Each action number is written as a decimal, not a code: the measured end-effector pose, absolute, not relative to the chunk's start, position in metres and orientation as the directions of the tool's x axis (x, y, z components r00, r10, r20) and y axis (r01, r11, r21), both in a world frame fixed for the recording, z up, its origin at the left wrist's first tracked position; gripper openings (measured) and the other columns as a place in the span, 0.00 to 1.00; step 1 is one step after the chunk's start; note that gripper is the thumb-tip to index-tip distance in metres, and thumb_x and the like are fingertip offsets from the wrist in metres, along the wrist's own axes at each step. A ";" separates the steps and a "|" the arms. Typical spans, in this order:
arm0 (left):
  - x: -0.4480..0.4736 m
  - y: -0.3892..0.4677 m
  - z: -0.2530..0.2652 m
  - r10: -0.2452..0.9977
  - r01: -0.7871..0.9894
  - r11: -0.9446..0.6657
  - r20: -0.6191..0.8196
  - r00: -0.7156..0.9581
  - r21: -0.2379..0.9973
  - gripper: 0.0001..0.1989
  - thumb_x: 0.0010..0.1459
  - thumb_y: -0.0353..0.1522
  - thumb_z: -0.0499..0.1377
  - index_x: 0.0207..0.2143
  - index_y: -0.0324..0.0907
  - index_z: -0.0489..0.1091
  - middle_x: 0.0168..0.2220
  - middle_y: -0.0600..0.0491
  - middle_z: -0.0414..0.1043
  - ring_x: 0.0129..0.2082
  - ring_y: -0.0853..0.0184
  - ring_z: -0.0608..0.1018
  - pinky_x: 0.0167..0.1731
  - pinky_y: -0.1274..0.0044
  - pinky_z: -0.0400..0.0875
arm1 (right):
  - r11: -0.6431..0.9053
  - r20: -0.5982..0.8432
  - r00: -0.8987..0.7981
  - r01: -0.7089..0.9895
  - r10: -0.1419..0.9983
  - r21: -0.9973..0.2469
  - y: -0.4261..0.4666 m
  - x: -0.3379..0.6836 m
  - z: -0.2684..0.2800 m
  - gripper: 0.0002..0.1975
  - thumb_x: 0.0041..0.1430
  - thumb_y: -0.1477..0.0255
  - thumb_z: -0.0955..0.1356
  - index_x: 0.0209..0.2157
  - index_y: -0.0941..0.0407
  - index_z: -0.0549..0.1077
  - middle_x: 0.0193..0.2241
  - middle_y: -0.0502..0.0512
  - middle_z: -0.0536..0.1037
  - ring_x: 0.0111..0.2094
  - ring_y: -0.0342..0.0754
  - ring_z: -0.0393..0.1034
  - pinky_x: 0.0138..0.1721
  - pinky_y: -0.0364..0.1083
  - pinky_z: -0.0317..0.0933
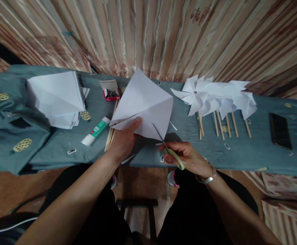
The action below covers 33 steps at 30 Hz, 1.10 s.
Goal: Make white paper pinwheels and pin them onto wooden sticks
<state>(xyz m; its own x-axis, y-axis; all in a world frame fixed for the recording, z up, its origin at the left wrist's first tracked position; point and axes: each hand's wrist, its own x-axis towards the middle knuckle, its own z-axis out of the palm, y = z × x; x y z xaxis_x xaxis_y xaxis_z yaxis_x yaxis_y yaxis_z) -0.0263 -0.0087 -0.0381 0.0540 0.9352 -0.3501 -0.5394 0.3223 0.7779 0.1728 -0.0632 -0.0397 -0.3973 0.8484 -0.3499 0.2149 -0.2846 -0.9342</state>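
Note:
A square sheet of white paper [144, 97] is turned cornerwise in front of me, with fold creases and a slit near its left corner. My left hand [125, 137] grips its near left edge, thumb on top and fingers underneath. My right hand [185, 156] has its fingers in the handles of a pair of scissors with pale green handles [175, 158]. The scissors' blades lie at the paper's near corner, pointing up toward its middle. Thin wooden sticks [110, 139] lie partly under the paper, beside my left hand. Small paper slivers lie nearby on the cloth.
A stack of white paper [55, 98] is at left. A glue stick [95, 131] and a red box of small metal pins [110, 92] lie between it and the sheet. Several paper pinwheels on sticks [214, 95] and a phone [280, 131] are at right. Curtains [148, 41] hang behind.

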 end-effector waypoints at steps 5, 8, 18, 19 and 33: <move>-0.024 -0.010 -0.036 0.954 -0.526 0.253 -0.299 -0.003 0.812 0.18 0.52 0.25 0.63 0.47 0.43 0.71 0.42 0.52 0.77 0.54 0.57 0.74 0.49 0.68 0.73 | -0.323 -0.365 -0.394 0.172 0.843 -0.931 -0.064 0.171 -0.040 0.17 0.49 0.61 0.75 0.38 0.57 0.77 0.22 0.46 0.71 0.22 0.39 0.61 0.24 0.39 0.56; -0.024 -0.010 -0.036 0.957 -0.528 0.250 -0.289 0.010 0.811 0.17 0.52 0.26 0.64 0.45 0.44 0.71 0.43 0.52 0.77 0.55 0.57 0.73 0.48 0.68 0.73 | -0.361 -0.385 -0.383 0.135 0.840 -0.923 -0.064 0.171 -0.041 0.17 0.48 0.62 0.76 0.38 0.57 0.77 0.22 0.45 0.72 0.22 0.38 0.62 0.24 0.39 0.58; -0.025 -0.009 -0.038 0.952 -0.531 0.252 -0.305 -0.014 0.809 0.17 0.51 0.27 0.64 0.44 0.46 0.72 0.41 0.55 0.78 0.53 0.59 0.74 0.48 0.70 0.74 | -0.486 -0.455 -0.374 0.011 0.808 -0.874 -0.066 0.169 -0.045 0.16 0.45 0.66 0.78 0.37 0.56 0.77 0.20 0.42 0.70 0.21 0.35 0.64 0.24 0.36 0.60; -0.025 -0.009 -0.039 0.953 -0.535 0.248 -0.303 -0.014 0.807 0.16 0.51 0.27 0.64 0.44 0.46 0.72 0.41 0.55 0.78 0.53 0.58 0.74 0.48 0.70 0.73 | -0.487 -0.455 -0.374 0.011 0.808 -0.873 -0.066 0.169 -0.045 0.17 0.45 0.67 0.78 0.37 0.57 0.77 0.20 0.42 0.71 0.21 0.36 0.64 0.25 0.37 0.61; -0.021 -0.014 -0.043 0.954 -0.515 0.261 -0.298 0.012 0.816 0.15 0.52 0.27 0.63 0.44 0.42 0.73 0.46 0.52 0.78 0.49 0.61 0.77 0.49 0.70 0.73 | -0.431 -0.422 -0.362 0.062 0.831 -0.900 -0.066 0.168 -0.046 0.19 0.46 0.63 0.77 0.39 0.58 0.78 0.22 0.45 0.74 0.21 0.37 0.65 0.25 0.38 0.60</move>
<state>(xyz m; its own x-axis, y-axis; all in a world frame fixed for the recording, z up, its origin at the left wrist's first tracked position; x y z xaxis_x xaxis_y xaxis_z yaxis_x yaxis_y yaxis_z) -0.0214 -0.0137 -0.0429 0.0118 0.9544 -0.2982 -0.5154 0.2614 0.8161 0.1676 -0.0655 -0.0462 -0.3616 0.8313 -0.4222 0.0616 -0.4306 -0.9005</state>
